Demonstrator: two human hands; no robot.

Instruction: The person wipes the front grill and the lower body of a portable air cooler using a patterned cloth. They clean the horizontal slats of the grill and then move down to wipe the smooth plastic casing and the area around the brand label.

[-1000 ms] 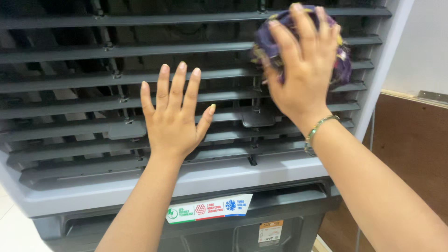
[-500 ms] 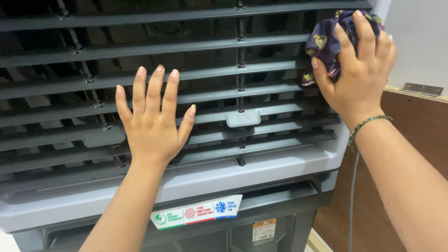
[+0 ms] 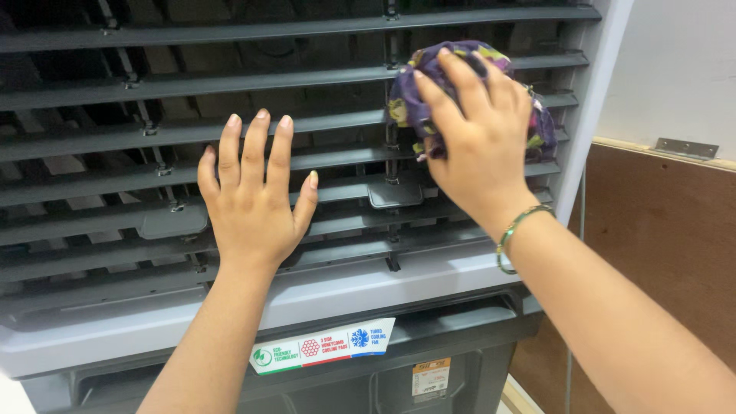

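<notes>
Left hand [image 3: 253, 203] flat, fingers spread, palm pressed on the grey slats [image 3: 115, 138] of the cooler [image 3: 322, 295], holding nothing. Right hand [image 3: 479, 146] closed over a bunched purple cloth [image 3: 418, 100], pressing it against upper right slats. Green bangle [image 3: 514, 230] on wrist.

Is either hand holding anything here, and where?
Right hand presses a crumpled purple patterned cloth from on top against the grey louvres; left hand holds nothing.
</notes>
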